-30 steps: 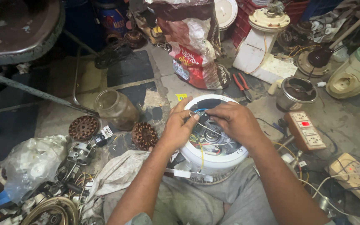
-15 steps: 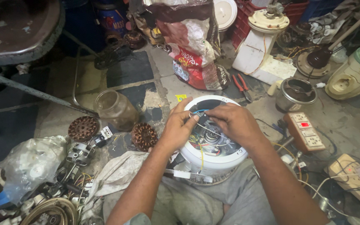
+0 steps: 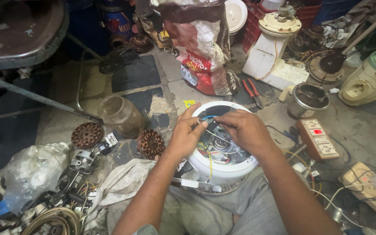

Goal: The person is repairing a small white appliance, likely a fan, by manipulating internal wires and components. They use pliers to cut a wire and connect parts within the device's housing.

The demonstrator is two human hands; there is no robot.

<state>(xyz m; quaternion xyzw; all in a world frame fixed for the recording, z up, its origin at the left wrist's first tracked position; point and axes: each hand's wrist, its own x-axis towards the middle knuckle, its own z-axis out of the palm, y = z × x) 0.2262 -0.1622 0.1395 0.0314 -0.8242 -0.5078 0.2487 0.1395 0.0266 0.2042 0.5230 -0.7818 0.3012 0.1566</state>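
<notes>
A round white fan motor housing (image 3: pixel 223 167) sits on my lap with its open top showing coloured wires (image 3: pixel 216 146) and a central shaft. My left hand (image 3: pixel 187 135) rests on the housing's left rim, thumb and fingers pinching a small black part with wires near the top opening. My right hand (image 3: pixel 244 128) lies over the right side, its fingers pinching the same wires. The two hands meet above the opening and hide part of the inside.
On the floor: a dusty glass jar (image 3: pixel 120 115), two copper-wound stators (image 3: pixel 151 143) (image 3: pixel 86 135), red-handled pliers (image 3: pixel 253 92), a steel pot (image 3: pixel 308 99), an extension socket box (image 3: pixel 318 138), a printed sack (image 3: pixel 203 48), a white motor on a box (image 3: pixel 279 26), tangled parts at lower left.
Both hands stay on the housing; the fingers have shifted slightly on the wires at the top opening. Nothing else has moved.
</notes>
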